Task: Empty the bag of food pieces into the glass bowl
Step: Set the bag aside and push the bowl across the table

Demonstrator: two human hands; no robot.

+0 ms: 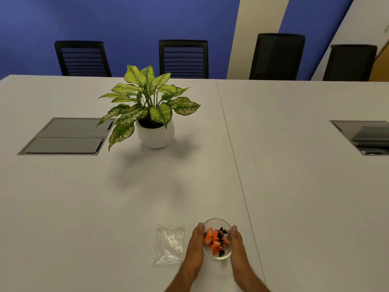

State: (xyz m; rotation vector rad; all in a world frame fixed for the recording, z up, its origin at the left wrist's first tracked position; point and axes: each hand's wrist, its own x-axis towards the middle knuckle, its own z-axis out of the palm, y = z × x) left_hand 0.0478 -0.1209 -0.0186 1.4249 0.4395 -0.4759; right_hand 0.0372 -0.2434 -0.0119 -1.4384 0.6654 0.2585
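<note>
White table (294, 165) carries everything near its front edge: your left hand (194, 247) and right hand (236, 243), fingers pressed together, flank the glass bowl (216, 223) of food pieces (214, 240). To your left hand's outer side lies the bag (169, 243), flat and apparently emptied.

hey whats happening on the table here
A person cups a glass bowl of orange and dark food pieces between the left hand and right hand. The clear plastic bag lies flat and looks empty on the table, left of the bowl.
</note>
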